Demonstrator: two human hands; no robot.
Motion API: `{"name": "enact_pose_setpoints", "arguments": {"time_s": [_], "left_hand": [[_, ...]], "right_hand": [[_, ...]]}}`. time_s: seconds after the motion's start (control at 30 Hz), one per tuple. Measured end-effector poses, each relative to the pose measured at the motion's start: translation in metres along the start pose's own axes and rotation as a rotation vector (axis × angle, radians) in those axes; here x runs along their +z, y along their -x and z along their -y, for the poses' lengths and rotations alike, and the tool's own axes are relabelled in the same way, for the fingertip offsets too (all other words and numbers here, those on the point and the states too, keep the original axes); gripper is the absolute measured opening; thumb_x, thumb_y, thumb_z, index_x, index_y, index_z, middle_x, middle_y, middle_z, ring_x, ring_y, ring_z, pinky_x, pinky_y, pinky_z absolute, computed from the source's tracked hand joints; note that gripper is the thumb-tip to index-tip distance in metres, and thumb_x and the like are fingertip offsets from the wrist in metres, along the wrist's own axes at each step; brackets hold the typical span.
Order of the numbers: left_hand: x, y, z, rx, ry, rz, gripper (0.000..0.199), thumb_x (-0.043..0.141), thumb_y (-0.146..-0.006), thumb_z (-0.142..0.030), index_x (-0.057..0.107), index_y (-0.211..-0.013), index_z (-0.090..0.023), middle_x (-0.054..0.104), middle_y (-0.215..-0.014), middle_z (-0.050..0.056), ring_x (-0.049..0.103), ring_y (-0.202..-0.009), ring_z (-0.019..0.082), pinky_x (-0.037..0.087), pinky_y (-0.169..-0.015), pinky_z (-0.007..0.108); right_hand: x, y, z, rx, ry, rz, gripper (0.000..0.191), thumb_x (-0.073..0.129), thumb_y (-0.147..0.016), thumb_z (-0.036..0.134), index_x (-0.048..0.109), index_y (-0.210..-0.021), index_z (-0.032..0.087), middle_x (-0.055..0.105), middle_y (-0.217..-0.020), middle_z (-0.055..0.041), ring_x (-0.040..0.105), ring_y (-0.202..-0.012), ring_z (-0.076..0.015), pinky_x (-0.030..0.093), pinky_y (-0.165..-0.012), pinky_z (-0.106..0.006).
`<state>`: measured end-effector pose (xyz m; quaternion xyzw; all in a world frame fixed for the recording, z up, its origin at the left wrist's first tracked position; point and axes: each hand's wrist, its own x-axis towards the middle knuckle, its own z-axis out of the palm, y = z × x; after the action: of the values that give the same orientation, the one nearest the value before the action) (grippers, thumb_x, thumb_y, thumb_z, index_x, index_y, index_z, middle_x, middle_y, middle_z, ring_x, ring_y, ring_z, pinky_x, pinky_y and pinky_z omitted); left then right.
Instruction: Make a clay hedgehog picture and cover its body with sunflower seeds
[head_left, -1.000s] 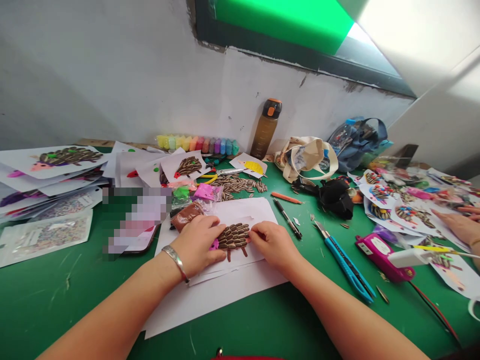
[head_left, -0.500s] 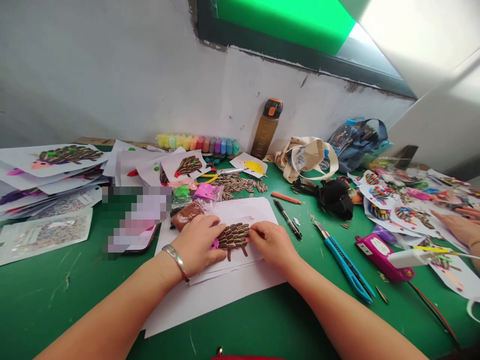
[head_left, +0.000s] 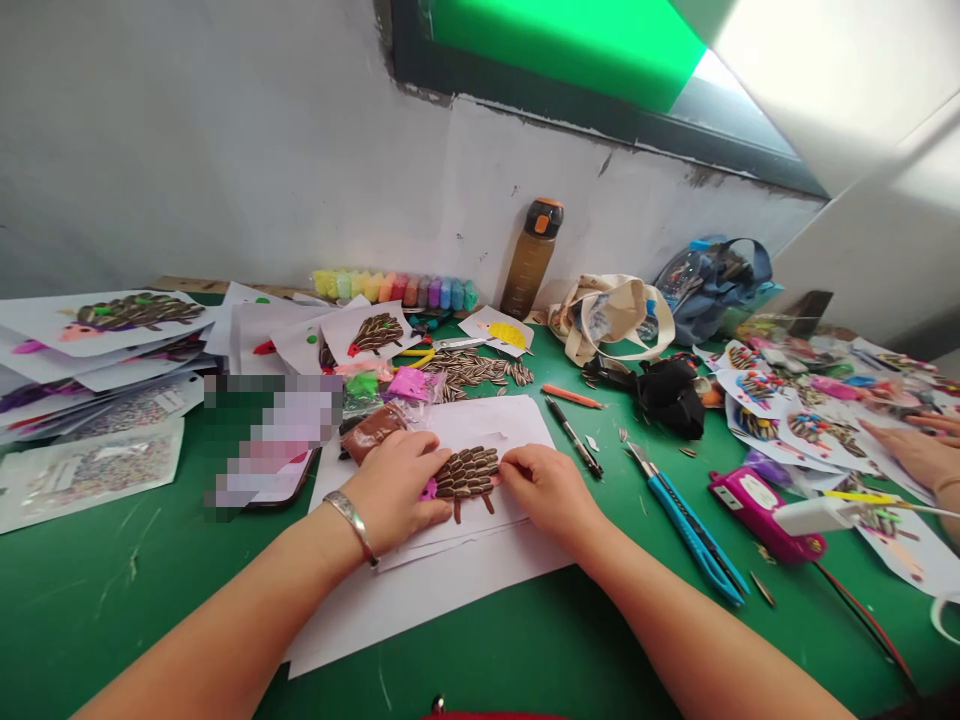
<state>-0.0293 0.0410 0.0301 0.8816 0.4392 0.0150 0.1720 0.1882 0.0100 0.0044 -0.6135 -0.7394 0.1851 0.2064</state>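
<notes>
A hedgehog picture [head_left: 466, 474] of striped sunflower seeds, with a pink-purple head and brown clay legs, lies on white paper [head_left: 450, 541] in front of me. My left hand [head_left: 397, 490] rests at its head end, thumb and fingers apart and touching the paper. On the other side, my right hand [head_left: 549, 488] is closed in a pinch at the picture's right edge, close to a small pinkish patch. What its fingertips hold, if anything, is hidden. Just behind my left hand lies a brown clay packet [head_left: 373, 431]. Loose sunflower seeds [head_left: 480, 371] are heaped beyond the paper.
To the right lie a pen [head_left: 575, 437], an orange pencil [head_left: 572, 396], a blue utility knife [head_left: 694, 535] and a magenta glue gun-like device [head_left: 765, 515]. A bottle [head_left: 531, 262] stands by the wall. Finished-looking pictures [head_left: 139, 312] are stacked left. Another person's hand [head_left: 911, 455] is far right.
My right hand has shifted very slightly at the picture's right edge. My left hand stays in place.
</notes>
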Motion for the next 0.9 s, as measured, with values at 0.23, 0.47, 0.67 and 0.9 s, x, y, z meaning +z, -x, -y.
{"name": "enact_pose_setpoints", "arguments": {"time_s": [0.23, 0.47, 0.67, 0.9], "left_hand": [[0.0002, 0.001, -0.0004, -0.009, 0.002, -0.006, 0.046, 0.067, -0.074, -0.037, 0.062, -0.116, -0.02, 0.056, -0.117, 0.01, 0.051, -0.105, 0.03, 0.042, -0.092, 0.042], [0.0004, 0.0008, -0.0001, -0.006, -0.002, 0.0, 0.046, 0.068, -0.074, -0.036, 0.062, -0.117, -0.02, 0.057, -0.118, 0.01, 0.051, -0.106, 0.03, 0.041, -0.093, 0.042], [-0.0008, 0.0, -0.0003, -0.009, -0.002, 0.002, 0.047, 0.067, -0.074, -0.037, 0.061, -0.118, -0.019, 0.056, -0.118, 0.011, 0.05, -0.106, 0.03, 0.041, -0.093, 0.043], [-0.0013, -0.0014, -0.0013, -0.009, 0.001, 0.006, 0.043, 0.067, -0.074, -0.036, 0.063, -0.114, -0.021, 0.056, -0.117, 0.01, 0.051, -0.106, 0.03, 0.041, -0.093, 0.042]], "right_hand": [[0.0035, -0.0011, 0.0015, -0.009, -0.017, -0.019, 0.023, 0.052, -0.085, 0.015, 0.064, -0.066, 0.019, 0.065, -0.068, 0.0009, 0.057, -0.069, -0.0128, 0.034, -0.063, -0.023], [0.0058, -0.0013, -0.0003, -0.032, -0.022, -0.031, 0.022, 0.053, -0.085, 0.013, 0.064, -0.067, 0.019, 0.066, -0.069, 0.0002, 0.058, -0.071, -0.0134, 0.035, -0.066, -0.023], [0.0033, 0.0003, -0.0017, -0.085, 0.03, -0.019, 0.019, 0.056, -0.085, 0.015, 0.066, -0.07, 0.019, 0.064, -0.071, -0.0013, 0.056, -0.073, -0.0148, 0.035, -0.067, -0.024], [0.0057, 0.0031, -0.0022, -0.185, 0.199, -0.061, 0.023, 0.055, -0.088, 0.018, 0.064, -0.067, 0.018, 0.058, -0.068, -0.0022, 0.051, -0.07, -0.0149, 0.032, -0.067, -0.026]]}}
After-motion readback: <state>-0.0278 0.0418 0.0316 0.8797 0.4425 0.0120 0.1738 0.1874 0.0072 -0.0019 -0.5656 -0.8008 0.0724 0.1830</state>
